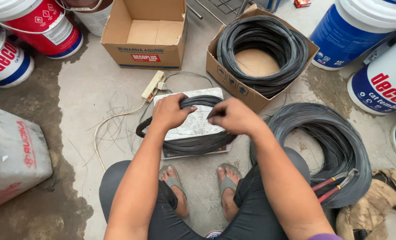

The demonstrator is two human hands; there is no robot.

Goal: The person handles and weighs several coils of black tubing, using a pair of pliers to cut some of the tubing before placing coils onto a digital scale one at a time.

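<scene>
A small coil of dark wire [193,144] lies on a flat white scale [196,126] on the concrete floor in front of my feet. My left hand [170,111] grips the coil's upper left part. My right hand [233,116] pinches the wire at the coil's upper right. Both hands rest over the scale's top.
A cardboard box [227,80] holds a large wire coil [262,46] behind the scale. Another big coil [327,142] lies at right with red-handled cutters [336,184] on it. An open cardboard box [144,53], a power strip [152,86], paint buckets [356,31] and a grey sack [11,155] surround me.
</scene>
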